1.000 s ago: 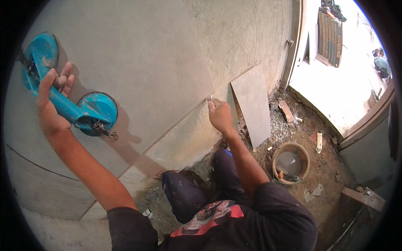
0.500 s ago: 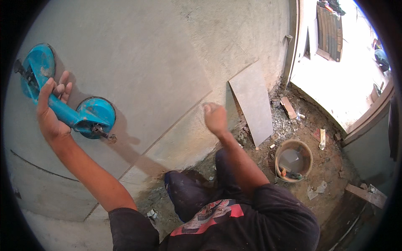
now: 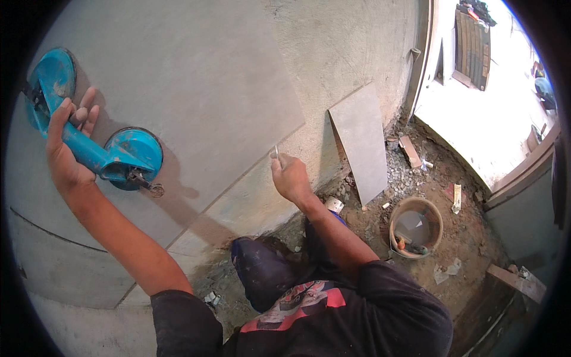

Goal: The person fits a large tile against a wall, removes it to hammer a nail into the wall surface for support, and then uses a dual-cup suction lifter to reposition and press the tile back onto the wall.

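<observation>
On the left, a blue double-cup suction lifter [image 3: 138, 149] is stuck to a large grey tile [image 3: 202, 71] standing against the wall. My left hand [image 3: 66, 162] grips its handle, with the fingers curled round behind it. My right hand [image 3: 291, 178] is closed at the tile's lower edge, near its right-hand corner. A small, thin, pale piece [image 3: 276, 151] sticks up from between thumb and fingers there, touching or very near the joint line; its exact kind is too small to make out.
A cut grey tile piece [image 3: 364, 140] leans on the wall to the right. A bucket [image 3: 441, 229] with water and handled tools stands on the rubble floor. Broken bits and a wooden block [image 3: 409, 151] lie around, beside a bright doorway [image 3: 452, 137].
My right hand has moved left and slightly down along the tile's lower edge, and the pale piece now shows in its fingers. My left hand stays on the lifter.
</observation>
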The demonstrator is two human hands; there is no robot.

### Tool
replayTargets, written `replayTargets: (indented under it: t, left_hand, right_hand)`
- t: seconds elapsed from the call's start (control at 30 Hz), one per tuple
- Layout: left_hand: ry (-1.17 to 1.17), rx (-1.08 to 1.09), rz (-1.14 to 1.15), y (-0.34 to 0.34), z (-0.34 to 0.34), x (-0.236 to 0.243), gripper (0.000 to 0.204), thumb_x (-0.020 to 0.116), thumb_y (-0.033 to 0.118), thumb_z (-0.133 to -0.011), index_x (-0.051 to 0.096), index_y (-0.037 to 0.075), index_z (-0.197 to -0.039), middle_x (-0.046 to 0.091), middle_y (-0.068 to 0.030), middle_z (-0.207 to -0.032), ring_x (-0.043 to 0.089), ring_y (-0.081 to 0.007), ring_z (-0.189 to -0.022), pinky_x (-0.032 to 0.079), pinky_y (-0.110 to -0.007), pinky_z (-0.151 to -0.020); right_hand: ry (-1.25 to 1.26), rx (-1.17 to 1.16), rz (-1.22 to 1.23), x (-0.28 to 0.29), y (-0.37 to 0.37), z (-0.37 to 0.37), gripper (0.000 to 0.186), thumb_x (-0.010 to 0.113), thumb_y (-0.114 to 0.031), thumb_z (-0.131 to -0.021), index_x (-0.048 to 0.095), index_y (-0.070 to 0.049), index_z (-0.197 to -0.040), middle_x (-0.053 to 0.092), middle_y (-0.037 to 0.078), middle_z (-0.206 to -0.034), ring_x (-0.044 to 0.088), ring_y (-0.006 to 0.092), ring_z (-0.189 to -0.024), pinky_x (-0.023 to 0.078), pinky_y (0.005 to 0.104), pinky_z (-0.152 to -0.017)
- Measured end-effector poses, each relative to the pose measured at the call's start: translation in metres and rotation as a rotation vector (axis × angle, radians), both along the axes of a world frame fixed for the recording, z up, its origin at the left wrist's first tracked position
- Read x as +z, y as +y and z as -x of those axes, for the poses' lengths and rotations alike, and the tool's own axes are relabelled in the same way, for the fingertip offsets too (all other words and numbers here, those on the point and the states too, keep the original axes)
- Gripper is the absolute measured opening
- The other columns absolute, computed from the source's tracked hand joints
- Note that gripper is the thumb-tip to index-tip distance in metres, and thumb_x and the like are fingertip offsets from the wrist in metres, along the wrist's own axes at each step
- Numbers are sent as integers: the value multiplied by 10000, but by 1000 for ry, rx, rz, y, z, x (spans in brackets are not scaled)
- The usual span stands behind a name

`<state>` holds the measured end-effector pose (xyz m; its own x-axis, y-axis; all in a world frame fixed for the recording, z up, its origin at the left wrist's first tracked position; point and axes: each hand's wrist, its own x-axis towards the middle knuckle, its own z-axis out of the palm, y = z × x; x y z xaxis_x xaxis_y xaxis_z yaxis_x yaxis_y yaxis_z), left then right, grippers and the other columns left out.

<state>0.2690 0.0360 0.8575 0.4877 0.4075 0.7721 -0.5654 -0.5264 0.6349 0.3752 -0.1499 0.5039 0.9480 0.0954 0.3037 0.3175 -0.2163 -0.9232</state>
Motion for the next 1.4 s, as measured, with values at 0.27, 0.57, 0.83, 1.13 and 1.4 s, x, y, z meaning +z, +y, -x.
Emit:
replayTargets:
  t: [0.27, 0.57, 0.83, 1.13, 1.4]
  left_hand:
    - [19, -46, 70, 6, 4, 5, 296, 725, 213, -826, 579, -15, -944, 610, -136, -880, 639, -391, -1094, 512, -424, -989]
    - [-2, -4, -9, -2, 1, 0, 463, 745, 207, -806, 535, -88, -1095, 603, -135, -899, 642, -389, -1084, 524, -416, -969]
    - [43, -48, 126, -6, 2, -1, 340, 757, 153, -793, 557, -39, -989, 592, -131, -878, 652, -382, -1058, 564, -376, -914]
    - [187, -105, 178, -10, 4, 10, 208, 753, 197, -804, 599, 64, -846, 531, -19, -681, 644, -183, -754, 551, -354, -851]
    - [193, -148, 247, -51, 2, 7, 200, 747, 185, -800, 608, 52, -854, 490, 7, -661, 521, -112, -609, 538, -373, -876]
  right_hand:
    - [-84, -187, -46, -6, -35, -48, 258, 534, -193, -917, 606, 45, -847, 613, 303, -850, 597, 488, -837, 480, 513, -749]
    - [95, -89, 140, -10, -5, -18, 305, 497, -253, -947, 634, 5, -1032, 639, 290, -911, 618, 468, -880, 494, 513, -803]
    - [45, -160, -222, -2, -21, -7, 282, 483, -250, -978, 631, -15, -1025, 620, 270, -923, 606, 434, -892, 462, 508, -815]
    - [-295, -230, -331, 63, -43, -77, 252, 444, -202, -991, 596, -1, -1010, 570, 208, -972, 560, 382, -954, 432, 448, -858]
    - [-222, -225, -595, 54, -59, -96, 333, 397, -264, -1024, 547, 33, -1021, 592, 189, -972, 566, 322, -908, 435, 403, -846]
